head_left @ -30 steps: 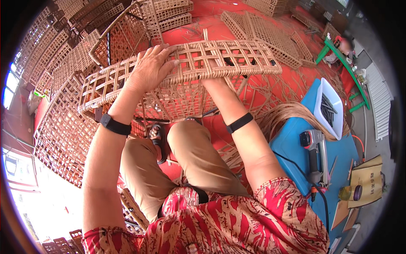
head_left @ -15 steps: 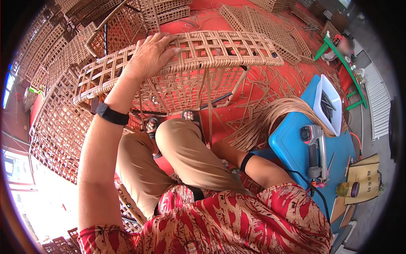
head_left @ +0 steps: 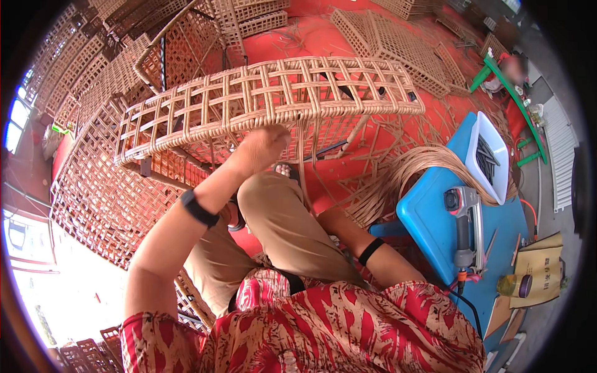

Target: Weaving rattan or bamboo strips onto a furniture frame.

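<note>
A woven rattan frame (head_left: 273, 93), like a basket or furniture piece, stands tilted in front of my knees, its open-lattice side facing up. My left hand (head_left: 264, 149) is just below its wrapped near edge, with the fingers curled; what they hold, if anything, is hidden. Loose rattan strands (head_left: 301, 146) hang from the edge close to that hand. My right hand (head_left: 336, 225) is low beside my knee, its fingers hidden behind the leg. A bundle of long rattan strips (head_left: 410, 165) is nearest to it, spilling off a blue stool.
On the blue stool (head_left: 420, 208) are a grey-red power tool (head_left: 460, 217) with a cord and a white tray (head_left: 479, 133) of dark pieces. Woven panels (head_left: 93, 180) are stacked at left, others (head_left: 398, 50) lie behind. Rattan scraps litter the red floor; a green stand (head_left: 516, 102) is far right.
My left hand has come off the top of the rattan frame and moved down toward me, below its near edge, fingers now curled. My right arm has barely moved.
</note>
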Available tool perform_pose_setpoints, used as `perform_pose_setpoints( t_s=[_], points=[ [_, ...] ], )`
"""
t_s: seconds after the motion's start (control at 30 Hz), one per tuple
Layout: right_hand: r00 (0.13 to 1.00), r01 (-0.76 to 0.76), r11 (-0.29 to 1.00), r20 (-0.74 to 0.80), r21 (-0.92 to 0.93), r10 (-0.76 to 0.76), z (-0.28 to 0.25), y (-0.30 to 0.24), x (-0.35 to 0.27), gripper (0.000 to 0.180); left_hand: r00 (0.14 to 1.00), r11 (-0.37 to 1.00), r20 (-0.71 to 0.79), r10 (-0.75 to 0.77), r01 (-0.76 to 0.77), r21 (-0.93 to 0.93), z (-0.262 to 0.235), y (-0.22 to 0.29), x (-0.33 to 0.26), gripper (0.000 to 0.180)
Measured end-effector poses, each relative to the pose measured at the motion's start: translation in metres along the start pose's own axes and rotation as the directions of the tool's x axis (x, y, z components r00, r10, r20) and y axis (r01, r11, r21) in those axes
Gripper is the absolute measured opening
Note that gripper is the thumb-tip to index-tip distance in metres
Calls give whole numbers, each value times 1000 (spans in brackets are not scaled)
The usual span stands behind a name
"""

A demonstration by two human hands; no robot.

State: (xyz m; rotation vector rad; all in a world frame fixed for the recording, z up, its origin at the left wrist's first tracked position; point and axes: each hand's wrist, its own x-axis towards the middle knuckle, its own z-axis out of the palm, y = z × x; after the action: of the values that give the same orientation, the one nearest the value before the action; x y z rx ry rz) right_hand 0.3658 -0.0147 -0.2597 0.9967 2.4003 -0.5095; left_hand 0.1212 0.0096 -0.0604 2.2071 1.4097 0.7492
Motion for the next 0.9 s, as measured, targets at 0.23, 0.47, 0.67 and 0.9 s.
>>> perform_pose_setpoints(
  t_s=[0.23,0.47,0.67,0.9],
  points=[
    [121,267,952,-985,152,123,-157,-43,-83,28,990,285,-108,-88,129,950,39,-61,89,43],
    [-146,42,999,-989,7,13,-294,-7,-65,32,895,829,-300,-330,427,361,36,-60,127,45],
    [109,21,999,-994,27,24,-319,14,-27,41,863,646,-436,-257,488,586,44,-56,146,48],
    [237,-53,996,-968,71,82,-334,21,-14,44,739,799,-480,-473,589,120,53,-79,180,53]
  ],
)
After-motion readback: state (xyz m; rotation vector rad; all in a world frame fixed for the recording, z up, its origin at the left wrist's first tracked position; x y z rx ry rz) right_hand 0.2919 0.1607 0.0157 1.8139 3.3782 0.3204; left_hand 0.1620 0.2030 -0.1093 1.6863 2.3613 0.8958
